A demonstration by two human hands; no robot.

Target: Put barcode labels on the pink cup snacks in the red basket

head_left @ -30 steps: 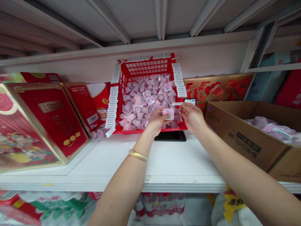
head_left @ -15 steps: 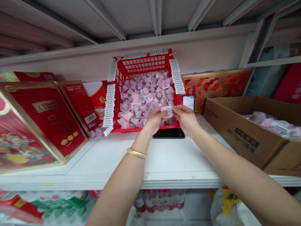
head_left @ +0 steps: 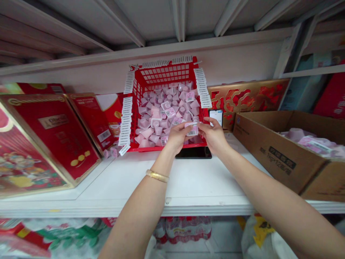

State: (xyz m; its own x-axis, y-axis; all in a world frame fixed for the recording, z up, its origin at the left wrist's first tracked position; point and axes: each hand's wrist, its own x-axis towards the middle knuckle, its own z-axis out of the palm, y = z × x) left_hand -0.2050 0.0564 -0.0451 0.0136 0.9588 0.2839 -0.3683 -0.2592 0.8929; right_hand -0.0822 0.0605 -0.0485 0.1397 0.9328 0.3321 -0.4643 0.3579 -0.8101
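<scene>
Over the front of a red basket (head_left: 165,149), my left hand (head_left: 176,138) grips a small pink cup (head_left: 192,128) with a barcode on its lid. My right hand (head_left: 212,135) touches the cup's right edge with thumb and fingertips; whether it pinches a label there is too small to tell. Many pink cups (head_left: 157,118) fill the basket. Rows of white barcode labels (head_left: 125,120) hang along its left, back and right rims. A dark phone (head_left: 193,153) lies below the basket's front edge, and another phone (head_left: 216,117) with a lit screen stands at its right.
An open cardboard box (head_left: 277,154) with more pink cups stands at the right. Red gift boxes (head_left: 54,133) are at the left, beside a few loose cups (head_left: 110,153). A gold panel (head_left: 248,97) leans behind. Packed bottles (head_left: 188,229) sit under the white shelf (head_left: 129,187).
My right hand's index finger has lifted and spread from the cup's top edge. The cup and my left hand have hardly moved.
</scene>
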